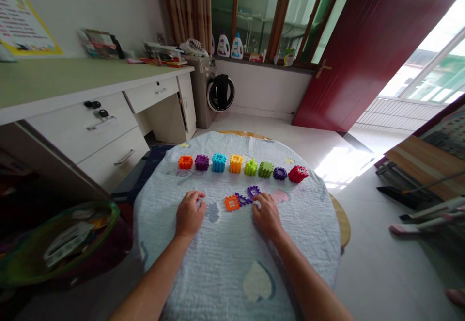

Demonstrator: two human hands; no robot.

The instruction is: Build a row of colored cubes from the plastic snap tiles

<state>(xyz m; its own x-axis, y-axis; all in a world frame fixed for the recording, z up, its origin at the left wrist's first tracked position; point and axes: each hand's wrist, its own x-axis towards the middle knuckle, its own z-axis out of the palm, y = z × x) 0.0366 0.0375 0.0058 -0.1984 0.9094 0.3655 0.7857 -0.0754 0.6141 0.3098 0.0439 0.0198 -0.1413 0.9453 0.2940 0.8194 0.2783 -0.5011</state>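
Observation:
My left hand [191, 213] rests on the cloth, thumb apart from loosely bent fingers, with nothing in it. My right hand [268, 213] is closed beside the flat interlocking pieces; a small whitish thing [257, 204] shows at its thumb and fingertips, too small to name. Nearest to that hand lies a purple square piece [254, 192]. A purple triangular piece [244, 199] touches an orange square piece [232, 203] to its left. Farther back runs a row of built blocks, from an orange block [185, 162] through a yellow cube [236, 164] to a red block [298, 174].
A pale blue patterned cloth [218, 272] covers the round table. To the left are a white-drawered desk [87, 127] and a green-rimmed basket [112, 214]. Behind stand a washing machine [202, 90] with its door open and a red door [337, 44]. A dustpan [395, 197] is at right.

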